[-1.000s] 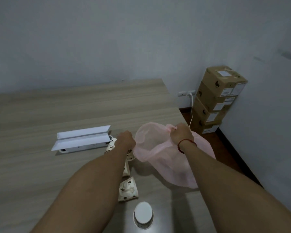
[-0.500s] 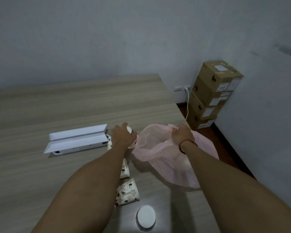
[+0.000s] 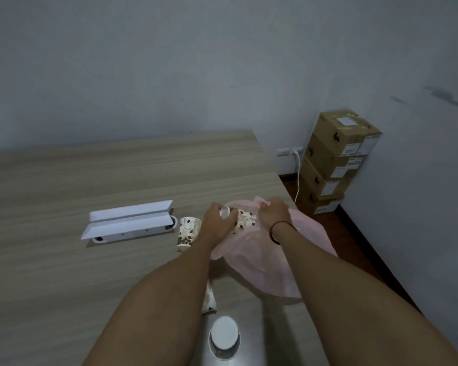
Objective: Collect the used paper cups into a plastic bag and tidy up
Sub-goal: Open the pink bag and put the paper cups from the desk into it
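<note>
1. Grey walls close round a wood-grain table (image 3: 64, 260); boxes (image 3: 336, 165) are stacked in the right-hand corner.
2. The right hand (image 3: 274, 215) pinches the rim of the pink bag (image 3: 262, 265) and holds it up off the table, probably to keep the mouth gaping toward the other hand.
3. The left hand (image 3: 218, 224) is wrapped round a spotted cup (image 3: 245, 220). The cup is tipped on its side at the bag's mouth, with its white rim by the fingers (whether it has crossed the bag's edge I cannot tell).
4. A second cup (image 3: 187, 232) stands just left of that hand, near the open white flap (image 3: 130, 220). A third cup (image 3: 209, 299) lies partly hidden under the left forearm. Both look close enough for the next grabs.
5. A white-topped cup (image 3: 224, 336) sits nearest the person, untouched.
</note>
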Available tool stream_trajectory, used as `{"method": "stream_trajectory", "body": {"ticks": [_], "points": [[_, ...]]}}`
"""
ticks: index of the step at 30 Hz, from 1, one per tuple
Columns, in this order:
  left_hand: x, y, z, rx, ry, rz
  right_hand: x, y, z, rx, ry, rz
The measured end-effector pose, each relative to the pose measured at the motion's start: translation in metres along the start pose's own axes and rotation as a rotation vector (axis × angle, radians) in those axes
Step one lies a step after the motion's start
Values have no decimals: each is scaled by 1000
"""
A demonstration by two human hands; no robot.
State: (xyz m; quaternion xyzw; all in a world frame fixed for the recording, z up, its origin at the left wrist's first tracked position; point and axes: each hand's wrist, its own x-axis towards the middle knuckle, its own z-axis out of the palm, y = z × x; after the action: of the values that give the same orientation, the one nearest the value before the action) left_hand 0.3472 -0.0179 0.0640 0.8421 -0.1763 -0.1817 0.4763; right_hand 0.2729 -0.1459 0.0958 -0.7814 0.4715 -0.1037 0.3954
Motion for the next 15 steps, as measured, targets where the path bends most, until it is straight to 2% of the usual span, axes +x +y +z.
{"method": "stream_trajectory", "body": {"ticks": [3, 5, 7, 11, 15], "points": [[0, -5, 19, 6, -150, -105, -2, 2, -1, 91, -2, -11], [1, -8, 24, 124, -327, -95, -2, 3, -1, 101, -1, -19], [2, -9, 22, 182, -393, -86, -2, 5, -1, 99, 8, -8], [12, -16, -1, 105, -186, -110, 2, 12, 4, 84, 10, 14], [27, -32, -32, 185, 12, -133, 2, 13, 15, 58, 5, 21]]}}
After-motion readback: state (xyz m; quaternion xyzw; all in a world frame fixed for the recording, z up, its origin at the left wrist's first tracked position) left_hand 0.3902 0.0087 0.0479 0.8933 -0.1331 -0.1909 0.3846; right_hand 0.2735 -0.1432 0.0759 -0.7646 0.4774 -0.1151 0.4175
